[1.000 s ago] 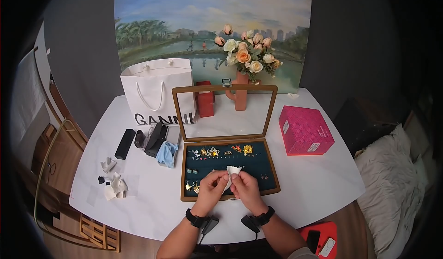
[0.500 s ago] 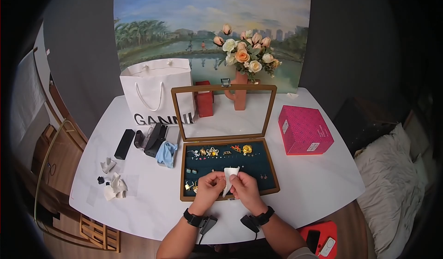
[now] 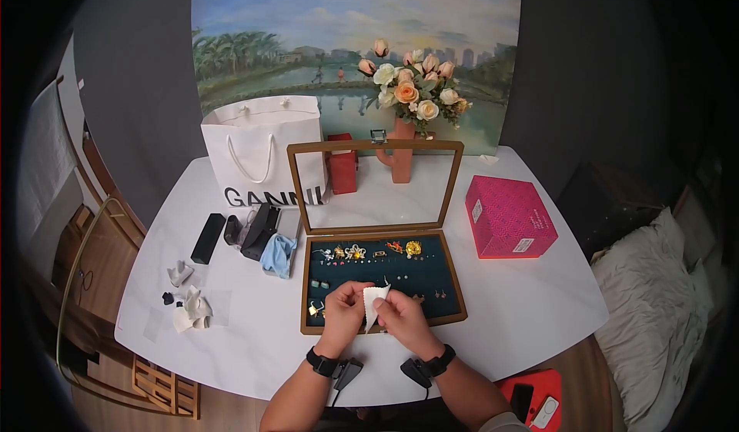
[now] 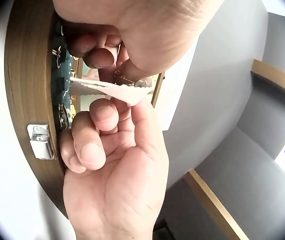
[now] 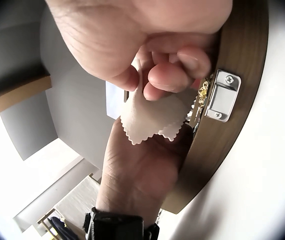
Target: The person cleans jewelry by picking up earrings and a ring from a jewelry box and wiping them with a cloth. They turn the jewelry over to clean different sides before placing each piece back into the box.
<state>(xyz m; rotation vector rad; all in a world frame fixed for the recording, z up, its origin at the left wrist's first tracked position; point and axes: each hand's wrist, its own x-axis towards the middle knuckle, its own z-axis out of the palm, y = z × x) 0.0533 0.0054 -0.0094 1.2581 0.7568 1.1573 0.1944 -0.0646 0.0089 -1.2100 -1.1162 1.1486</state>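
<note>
Both hands had drawn slightly nearer the person since half a second earlier, and the small white cloth with pinked edges [image 3: 374,303] stood lower between them, its top corner no longer clear above the fingers. The left hand [image 3: 343,310] and right hand [image 3: 400,318] each pinched the cloth with curled fingers and thumb, over the front of the open wooden jewellery case lined in dark green velvet [image 3: 457,287] on the white counter [image 3: 531,309]. From the left wrist view, a thin gold-coloured piece [image 4: 124,78] showed against the cloth [image 4: 113,90] by the right hand's fingertips; what kind of jewellery it was could not be told. The right wrist view showed the cloth [image 5: 152,117] hanging just beside the case's metal latch [image 5: 222,97].

A loosened pinch looked the chief risk: the small piece could slip from the fold and fall among the brooches and earrings [image 3: 356,253] in the case, or bounce off its wooden rim onto the counter. Rubbing hard might also bend a thin wire or snag the pinked edge on it.
</note>
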